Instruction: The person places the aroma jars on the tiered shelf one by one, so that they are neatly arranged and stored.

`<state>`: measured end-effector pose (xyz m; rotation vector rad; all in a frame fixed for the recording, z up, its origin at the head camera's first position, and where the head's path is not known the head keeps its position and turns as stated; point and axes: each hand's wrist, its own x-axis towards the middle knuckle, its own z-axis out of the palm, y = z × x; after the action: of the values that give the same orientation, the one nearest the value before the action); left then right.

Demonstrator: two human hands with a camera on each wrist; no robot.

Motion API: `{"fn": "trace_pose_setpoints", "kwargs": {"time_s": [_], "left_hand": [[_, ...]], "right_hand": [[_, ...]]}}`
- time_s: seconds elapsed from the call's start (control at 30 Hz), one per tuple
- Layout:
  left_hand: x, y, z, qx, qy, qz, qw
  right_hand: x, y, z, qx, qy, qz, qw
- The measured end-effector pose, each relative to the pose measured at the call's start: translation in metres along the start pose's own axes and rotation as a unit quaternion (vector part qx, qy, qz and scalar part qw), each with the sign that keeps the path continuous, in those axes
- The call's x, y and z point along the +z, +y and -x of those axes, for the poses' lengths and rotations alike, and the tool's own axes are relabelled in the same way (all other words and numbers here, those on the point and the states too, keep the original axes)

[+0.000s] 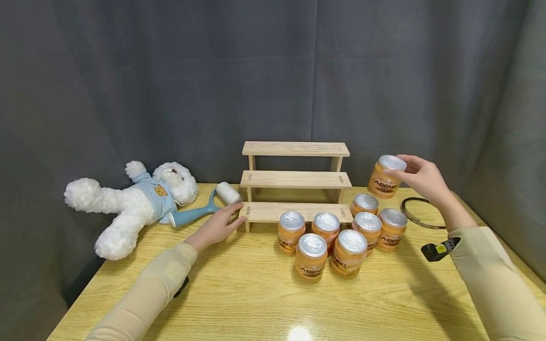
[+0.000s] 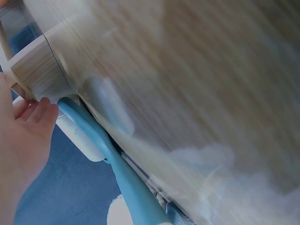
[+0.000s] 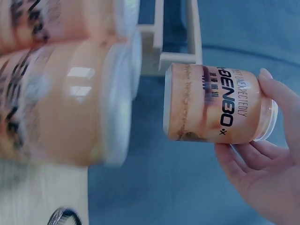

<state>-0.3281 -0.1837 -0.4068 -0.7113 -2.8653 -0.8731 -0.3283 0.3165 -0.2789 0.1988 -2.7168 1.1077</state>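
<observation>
My right hand [image 1: 420, 177] grips an orange jar [image 3: 215, 103] with a silver lid near its top and holds it in the air, right of the wooden three-step rack [image 1: 296, 179]. In the right wrist view the thumb lies on one side of the jar and the fingers on the other. My left hand [image 1: 219, 223] touches the left end of the rack's lowest step, its fingers fairly straight in the left wrist view. Several more orange jars [image 1: 311, 258] with silver lids stand on the table, in front of the rack and at its right end.
Left of the rack lies a lint roller [image 1: 196, 214] with a blue handle and white roll. A white teddy bear [image 1: 141, 201] in a blue shirt lies farther left. A dark toothed headband [image 1: 411, 215] rests near the table's right edge. Grey curtain [image 1: 281, 71] hangs behind.
</observation>
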Motion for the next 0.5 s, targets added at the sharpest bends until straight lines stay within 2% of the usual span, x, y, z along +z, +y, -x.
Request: {"fn": "trace_pose_setpoints", "kwargs": {"time_s": [0.33,0.5], "left_hand": [[-0.001,0.002,0.001,-0.003,0.007,0.020,0.9998],[0.000,0.002,0.001,-0.003,0.007,0.029,0.9996]], "right_hand": [[0.016,-0.039,-0.015,-0.036,0.013,-0.024,0.9990],[0.025,-0.060,-0.025,-0.048,0.033,-0.040,0.9975]]}}
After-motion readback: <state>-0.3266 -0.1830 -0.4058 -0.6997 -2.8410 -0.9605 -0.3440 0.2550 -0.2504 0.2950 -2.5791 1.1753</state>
